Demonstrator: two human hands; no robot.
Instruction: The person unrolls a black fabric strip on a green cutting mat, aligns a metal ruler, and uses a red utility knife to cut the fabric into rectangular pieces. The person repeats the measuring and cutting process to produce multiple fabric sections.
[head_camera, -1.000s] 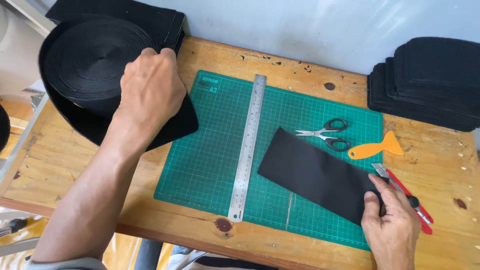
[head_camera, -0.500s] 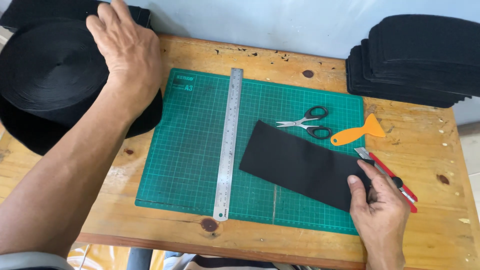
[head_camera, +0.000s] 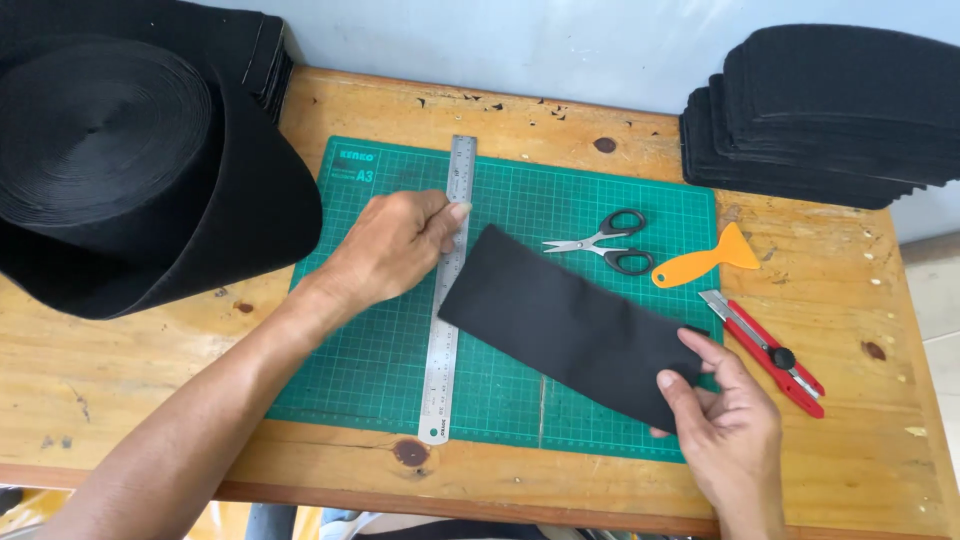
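1. Two hands work over a green gridded cutting mat (head_camera: 380, 340).
2. Left hand (head_camera: 395, 245), fingers curled, presses a long steel ruler (head_camera: 447, 300).
3. Right hand (head_camera: 725, 420) pinches a flat black felt strip (head_camera: 570, 320) at the mat's four o'clock corner.

Black strip (head_camera: 570, 325) — flat (slanted) — beside steel ruler (head_camera: 447, 290).

A wooden worktop (head_camera: 560, 115) is covered in the middle by a green cutting mat (head_camera: 380, 350); black-handled scissors (head_camera: 605, 245) are laid on the mat's upper right part; an orange scraper (head_camera: 705, 258) is set just beside them, across the mat's edge; a red utility knife (head_camera: 775, 355) is placed below it on bare wood; a large black roll (head_camera: 130, 180) is seen at far left; 1 stack of black cut pieces (head_camera: 830, 110) is piled at the back right.
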